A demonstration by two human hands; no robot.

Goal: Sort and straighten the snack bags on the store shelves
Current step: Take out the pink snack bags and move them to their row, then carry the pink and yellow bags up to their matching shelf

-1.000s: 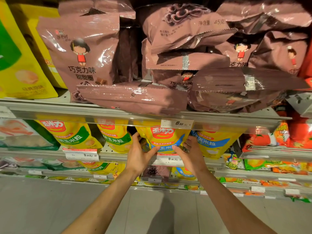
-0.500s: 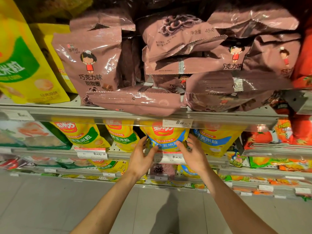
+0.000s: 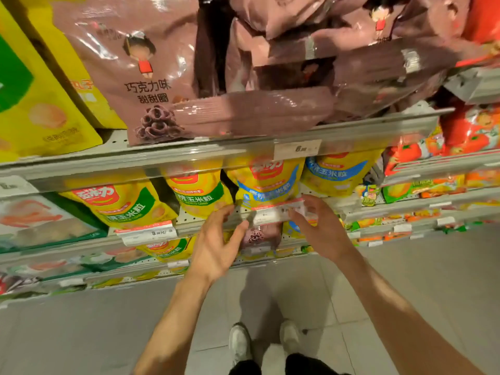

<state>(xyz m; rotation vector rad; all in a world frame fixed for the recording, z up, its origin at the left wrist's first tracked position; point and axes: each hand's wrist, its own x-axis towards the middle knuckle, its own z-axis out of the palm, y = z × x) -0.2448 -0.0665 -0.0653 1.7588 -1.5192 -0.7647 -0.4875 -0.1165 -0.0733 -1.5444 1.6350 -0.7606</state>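
- Left hand [image 3: 216, 246] is off the bag now, fingers spread loose and holding nothing, just in front of the shelf edge. Half a second ago it was cupped against the left side of the blue-band corn bag.
- Right hand [image 3: 315, 228] same deal: fingers relaxed and apart, gripping nothing, hanging in front of the price tag strip [image 3: 276, 212]. It's motion-blurred, so I can't tell whether the fingertips brush the strip. Earlier it was pressed on the bag's right side.
- The blue-band corn bag [image 3: 266, 182] stands upright on the second shelf, just above and between the two hands, facing front.
- To its left sit two green-band corn bags [image 3: 198, 190], also upright; the farther one [image 3: 119, 204] leans a bit. Another blue-band bag [image 3: 338, 171] stands just to the right.
- Up top, the mauve chocolate ring bags [image 3: 140, 77] are a mess like before: one stands upright at the left, another [image 3: 251, 109] lies flat across the shelf lip, and more are piled crooked to the right.
- A big yellow bag [image 3: 35, 104] stands at far left, and red-orange bags [image 3: 470, 133] at far right.
- The camera tipped down compared with before: white sneakers [image 3: 239, 345] and grey floor tiles [image 3: 81, 334] are in view now.
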